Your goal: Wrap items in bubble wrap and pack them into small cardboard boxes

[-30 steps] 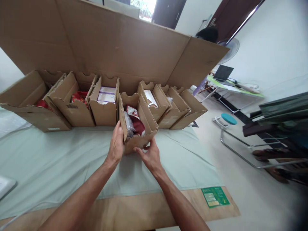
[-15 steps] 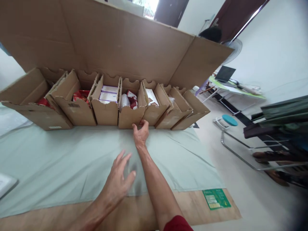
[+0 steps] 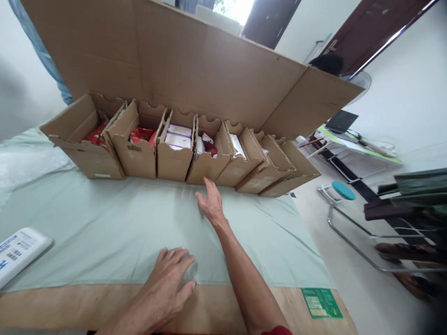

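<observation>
Several cardboard bins stand side by side in a row along the back of the cloth. My right hand [image 3: 211, 204], holding nothing with its fingers apart, is just in front of a middle bin [image 3: 206, 169] with a dark red pack [image 3: 209, 145] and bubble wrap inside. Whether its fingertips touch the bin I cannot tell. My left hand [image 3: 170, 274] rests low near the cloth's front edge, fingers loosely stretched and holding nothing. White boxes with purple edges [image 3: 178, 138] fill the bin to the left, and red packs [image 3: 142, 135] lie in the bins further left.
Behind the bins rises a tall cardboard panel [image 3: 195, 70]. Pale green cloth [image 3: 132, 223] covers the wooden table [image 3: 279, 302]. A white box-like item [image 3: 24, 253] and clear plastic wrap [image 3: 35, 168] lie at left; a green card [image 3: 321, 302] is at front right. Right of the table stands a stool [image 3: 343, 190].
My right hand has come back slightly from the bin's front edge, its fingers now stretched. My left hand has lowered and slowed near the front edge. The view has turned left.
</observation>
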Demonstrator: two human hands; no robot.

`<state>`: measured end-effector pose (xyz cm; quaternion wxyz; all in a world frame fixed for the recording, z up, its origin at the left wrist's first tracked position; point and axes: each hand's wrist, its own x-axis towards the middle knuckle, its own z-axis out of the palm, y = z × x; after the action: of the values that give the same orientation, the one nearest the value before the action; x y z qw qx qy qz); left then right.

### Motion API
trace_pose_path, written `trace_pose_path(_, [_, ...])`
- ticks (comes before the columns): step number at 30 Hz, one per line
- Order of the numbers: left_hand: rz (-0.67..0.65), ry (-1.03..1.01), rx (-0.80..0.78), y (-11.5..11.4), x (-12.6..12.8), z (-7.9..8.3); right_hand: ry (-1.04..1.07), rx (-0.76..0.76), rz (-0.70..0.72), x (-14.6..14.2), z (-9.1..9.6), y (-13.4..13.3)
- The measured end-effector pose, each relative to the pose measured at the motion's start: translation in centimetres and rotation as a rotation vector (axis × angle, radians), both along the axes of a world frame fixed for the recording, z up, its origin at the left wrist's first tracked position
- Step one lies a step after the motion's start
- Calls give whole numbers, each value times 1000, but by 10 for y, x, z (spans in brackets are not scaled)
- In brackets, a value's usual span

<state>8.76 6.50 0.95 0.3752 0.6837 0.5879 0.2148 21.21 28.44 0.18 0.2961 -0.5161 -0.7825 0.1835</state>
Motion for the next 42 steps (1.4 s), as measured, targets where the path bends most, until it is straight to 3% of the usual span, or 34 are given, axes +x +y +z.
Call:
trace_pose_path(3, [-41, 20, -37, -3, -2, 9, 41, 58, 102, -10, 27, -7])
trace_pose_path(6, [-88, 42, -62, -4, -3, 22, 32, 85, 154, -41, 71, -1])
trace_pose_path(9, [-100, 19, -28, -6, -5, 29, -158, 84, 113, -79, 112, 18])
trace_pose_path(12, [-10, -56, 54, -7, -13, 25, -332, 76, 44, -98, 130, 26])
trace_pose_path(15, [264, -165, 163, -9, -30, 15, -352, 114, 43, -87, 123, 5])
trace_pose_path(18, [567, -260, 204, -9, -49, 11, -235, 157, 85, -53, 108, -41])
trace_pose_path(22, [757, -395, 174, -9, -65, 16, -2, 168, 207, 7, 107, -107])
trace_pose_path(25, [860, -432, 187, -7, -66, 22, 92, 165, 241, 60, 114, -138])
trace_pose_path(30, [832, -482, 170, -2, -53, 21, 403, 79, -70, 153, 102, -145])
trace_pose_path(33, [714, -492, 161, -2, -39, 13, 534, -119, -33, 184, 79, -149])
trace_pose_path(36, [600, -457, 131, -5, -27, 9, 366, -280, 43, 183, 53, -158])
trace_pose_path(39, [558, -466, 79, -5, -21, 11, 192, -303, -48, 161, 34, -158])
trace_pose_path(42, [567, -465, 109, 7, -23, 17, 200, -294, -115, 137, 28, -142])
